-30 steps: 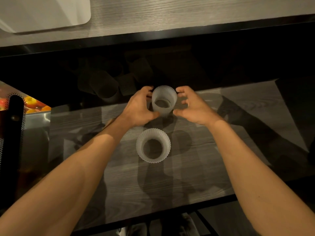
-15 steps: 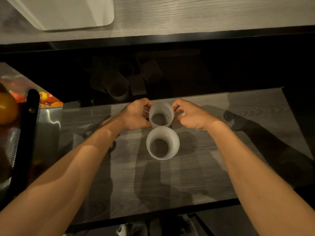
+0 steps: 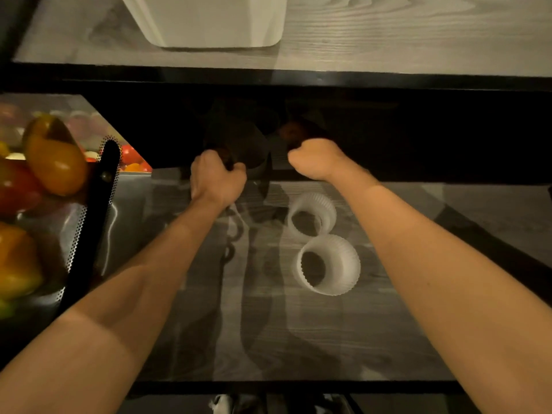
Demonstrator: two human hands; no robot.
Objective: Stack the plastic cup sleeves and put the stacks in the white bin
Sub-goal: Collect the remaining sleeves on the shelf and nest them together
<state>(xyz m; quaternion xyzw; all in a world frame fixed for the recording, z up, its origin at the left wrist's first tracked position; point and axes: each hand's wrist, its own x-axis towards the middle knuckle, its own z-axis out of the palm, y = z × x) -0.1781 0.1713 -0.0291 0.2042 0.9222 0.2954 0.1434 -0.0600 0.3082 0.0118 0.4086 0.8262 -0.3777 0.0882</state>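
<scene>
Left hand (image 3: 218, 178) and right hand (image 3: 317, 159) now past sleeves (image 3: 327, 206), under shelf (image 3: 418, 40)

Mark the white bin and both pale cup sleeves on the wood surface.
white bin (image 3: 209, 22): head view, on its front wall.
nearer cup sleeve (image 3: 343, 264): head view, on its ribbed wall, right side.
farther cup sleeve (image 3: 326, 208): head view, on its ribbed wall, right side.

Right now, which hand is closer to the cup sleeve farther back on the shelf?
Right. The right hand is just behind the far cup sleeve, at the edge of the dark space. The left hand is off to its left and farther away.
</scene>
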